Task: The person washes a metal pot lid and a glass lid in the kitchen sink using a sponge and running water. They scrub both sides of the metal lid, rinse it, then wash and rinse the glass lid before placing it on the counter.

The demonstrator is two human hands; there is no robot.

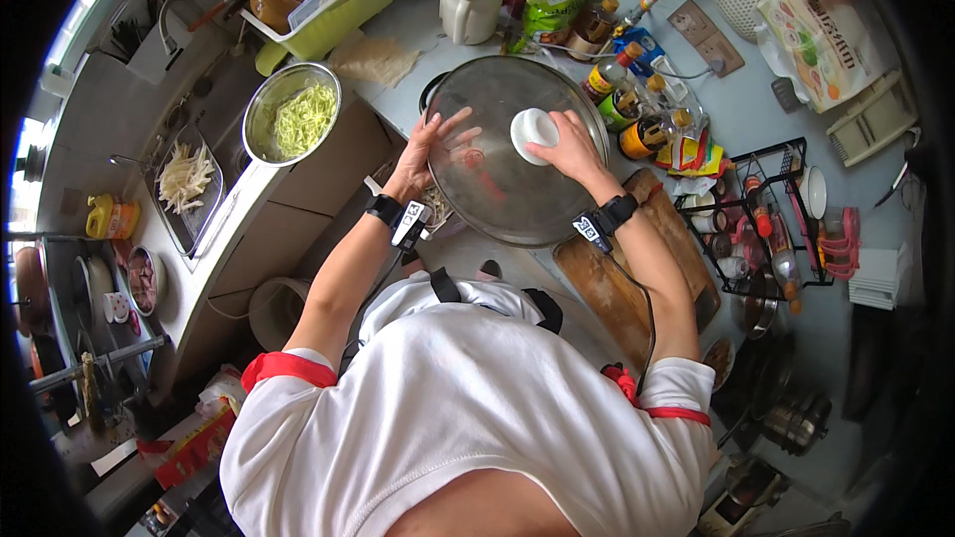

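Observation:
A large round glass lid [485, 209] with a metal rim spans the space in front of me. My right hand [573, 149] grips its white knob [534, 136]. At the lid's left rim is my left hand [421, 156], its fingers showing through the glass from the far side and the thumb near the edge. Behind the lid's upper left, a dark curved handle [428, 92] peeks out; what it belongs to is mostly hidden. Left of my left hand, a steel bowl [252, 115] of shredded pale-green vegetable [306, 119] stands on the counter corner.
Several sauce bottles [645, 134] crowd the counter right of the lid, near a black wire rack [746, 201]. A wooden cutting board [656, 261] lies beside my right forearm. Leftward are a sink basket [213, 198] with pale cut strips, and a bowl of meat [143, 280].

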